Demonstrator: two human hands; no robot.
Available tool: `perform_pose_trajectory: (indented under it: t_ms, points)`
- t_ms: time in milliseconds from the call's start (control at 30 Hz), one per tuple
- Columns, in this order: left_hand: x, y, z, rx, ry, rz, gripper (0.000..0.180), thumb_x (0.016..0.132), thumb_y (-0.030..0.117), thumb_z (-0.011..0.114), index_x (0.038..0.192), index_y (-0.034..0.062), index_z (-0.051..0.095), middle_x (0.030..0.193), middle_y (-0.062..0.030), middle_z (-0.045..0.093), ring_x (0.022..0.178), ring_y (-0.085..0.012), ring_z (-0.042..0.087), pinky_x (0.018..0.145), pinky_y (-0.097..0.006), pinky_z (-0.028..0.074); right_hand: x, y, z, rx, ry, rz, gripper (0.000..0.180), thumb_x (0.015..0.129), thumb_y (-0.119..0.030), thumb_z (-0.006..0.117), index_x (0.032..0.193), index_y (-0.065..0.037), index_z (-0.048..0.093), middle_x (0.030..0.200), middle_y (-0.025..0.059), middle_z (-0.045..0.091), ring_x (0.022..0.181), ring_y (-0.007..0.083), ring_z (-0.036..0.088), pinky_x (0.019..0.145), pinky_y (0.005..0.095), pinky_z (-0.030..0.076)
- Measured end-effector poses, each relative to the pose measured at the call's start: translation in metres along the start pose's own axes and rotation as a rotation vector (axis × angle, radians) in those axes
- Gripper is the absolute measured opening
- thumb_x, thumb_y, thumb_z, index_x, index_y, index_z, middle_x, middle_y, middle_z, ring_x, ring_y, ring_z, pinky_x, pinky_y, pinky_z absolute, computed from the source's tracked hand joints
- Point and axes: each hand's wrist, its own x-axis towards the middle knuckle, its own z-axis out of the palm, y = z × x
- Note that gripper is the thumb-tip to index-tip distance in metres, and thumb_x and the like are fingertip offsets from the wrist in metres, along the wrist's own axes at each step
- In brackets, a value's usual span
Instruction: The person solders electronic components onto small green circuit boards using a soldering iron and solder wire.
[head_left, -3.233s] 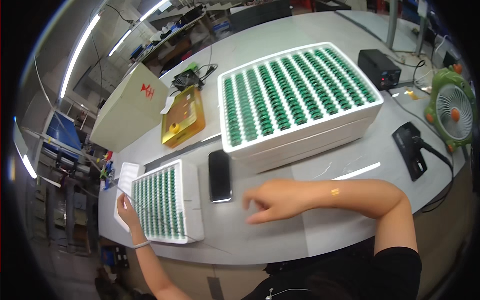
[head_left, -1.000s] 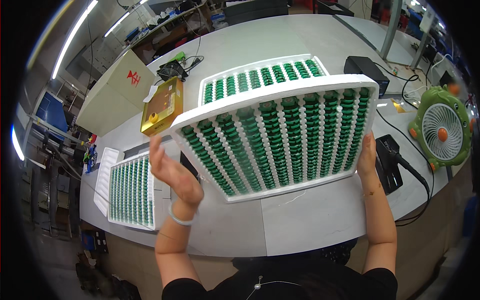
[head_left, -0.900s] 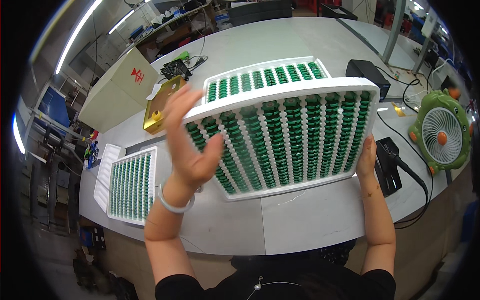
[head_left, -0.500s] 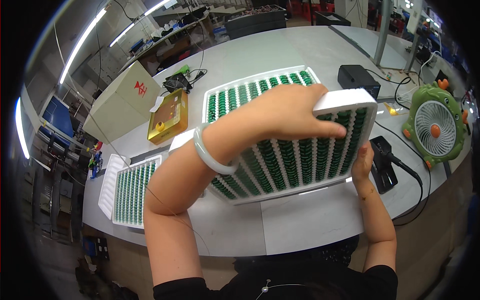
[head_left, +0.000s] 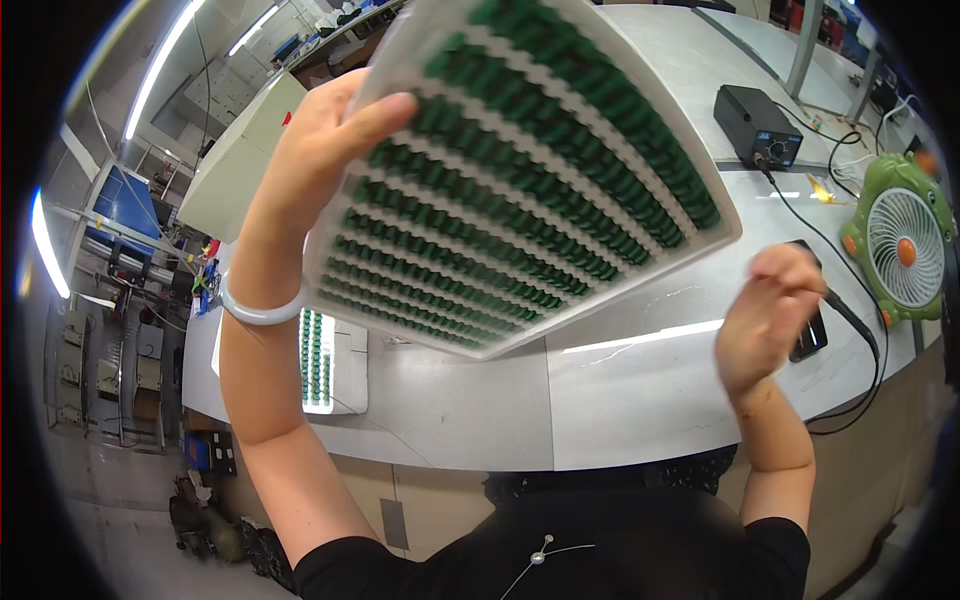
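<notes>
A white foam tray [head_left: 690, 243] packed with rows of small green ring-shaped parts [head_left: 540, 170] is held up in front of me, tilted steeply and smeared by motion. My left hand [head_left: 340, 135] grips its upper left edge, thumb over the front face and the other fingers behind. To the right of the tray, my right hand [head_left: 765, 320] hangs in the air apart from it, fingers curled in with nothing visible in them. Lower on the table at the left, a second white tray [head_left: 348, 375] with green parts is partly hidden by my left forearm and the raised tray.
At the right a black control box [head_left: 757, 125] with a knob stands at the back. A green fan [head_left: 900, 240] and a black tool stand [head_left: 808, 335] with a corded handle are nearer. A beige box [head_left: 235, 165] is behind my left arm.
The tray has risen and swung up to the left in my left hand. My right hand has let go of its right edge. The trays lying behind it are now mostly hidden.
</notes>
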Motion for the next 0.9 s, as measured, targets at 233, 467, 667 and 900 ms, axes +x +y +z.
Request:
perform_pose_trajectory:
  t_ms: [233, 467, 667, 900]
  points:
    - [-0.020, -0.024, -0.035, -0.161, 0.221, -0.085, 0.052, 0.077, 0.040, 0.060, 0.105, -0.0024, 0.050, 0.088, -0.0058, 0.057, 0.077, -0.0092, 0.054, 0.067, -0.021, 0.043, -0.087, 0.056, 0.069, 0.243, -0.252, 1.007, 0.057, 0.091, -0.044, 0.024, 0.133, -0.005, 0.018, 0.136, 0.0064, 0.025, 0.124, 0.0192, 0.024, 0.103, 0.0336, 0.021]
    - [-0.048, -0.047, -0.046, -0.514, 0.298, -0.082, 0.051, 0.082, 0.039, 0.054, 0.112, -0.0024, 0.046, 0.099, -0.0125, 0.058, 0.082, -0.0177, 0.059, 0.068, -0.030, 0.051, -0.043, 0.046, 0.097, 0.139, -0.134, 0.766, 0.062, 0.090, -0.048, 0.028, 0.130, -0.001, 0.023, 0.130, 0.0092, 0.033, 0.118, 0.0182, 0.033, 0.098, 0.0310, 0.027]
    - [-0.087, -0.066, 0.038, -0.651, 0.595, -0.042, 0.071, 0.080, 0.058, 0.036, 0.131, 0.0093, 0.026, 0.130, -0.0095, 0.037, 0.116, -0.0247, 0.039, 0.098, -0.041, 0.032, 0.080, 0.032, 0.073, -0.132, -0.325, 0.735, 0.061, 0.088, -0.050, 0.035, 0.119, 0.002, 0.044, 0.108, 0.0077, 0.053, 0.095, 0.0155, 0.052, 0.085, 0.0273, 0.040]
    - [-0.153, -0.132, 0.135, -0.714, 0.101, -0.337, 0.063, 0.084, 0.028, 0.048, 0.134, 0.0068, 0.016, 0.136, -0.0091, 0.026, 0.124, -0.0217, 0.028, 0.104, -0.040, 0.019, 0.153, 0.039, 0.061, -0.580, -0.924, 0.533, 0.054, 0.088, -0.046, 0.038, 0.125, -0.006, 0.041, 0.116, 0.0066, 0.048, 0.109, 0.0165, 0.042, 0.094, 0.0272, 0.030]
